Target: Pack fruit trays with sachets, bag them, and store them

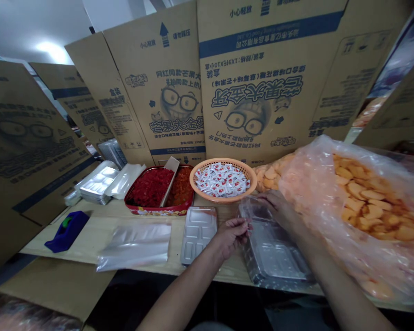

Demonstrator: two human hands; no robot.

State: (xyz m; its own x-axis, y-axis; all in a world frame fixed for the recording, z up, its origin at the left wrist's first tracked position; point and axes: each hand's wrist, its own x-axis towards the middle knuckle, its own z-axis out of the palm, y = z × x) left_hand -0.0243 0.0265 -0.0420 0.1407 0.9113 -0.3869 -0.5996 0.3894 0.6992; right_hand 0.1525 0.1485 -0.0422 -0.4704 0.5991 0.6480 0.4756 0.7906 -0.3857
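Observation:
My right hand grips the top edge of a transparent plastic bag at its mouth. Inside the bag lies a silver compartment tray, resting on the table's front edge. My left hand has its fingers pinched together on the bag's near corner, to the left of my right hand. A second silver compartment tray lies unbagged just left of my left hand. An open basket of sachets stands just beyond both hands.
A round orange basket holds white-and-red sachets. A red tin holds diced red and orange food. A large bag of orange pieces fills the right. Flat transparent bags, stacked trays and a blue cloth lie left. Cardboard sheets stand behind.

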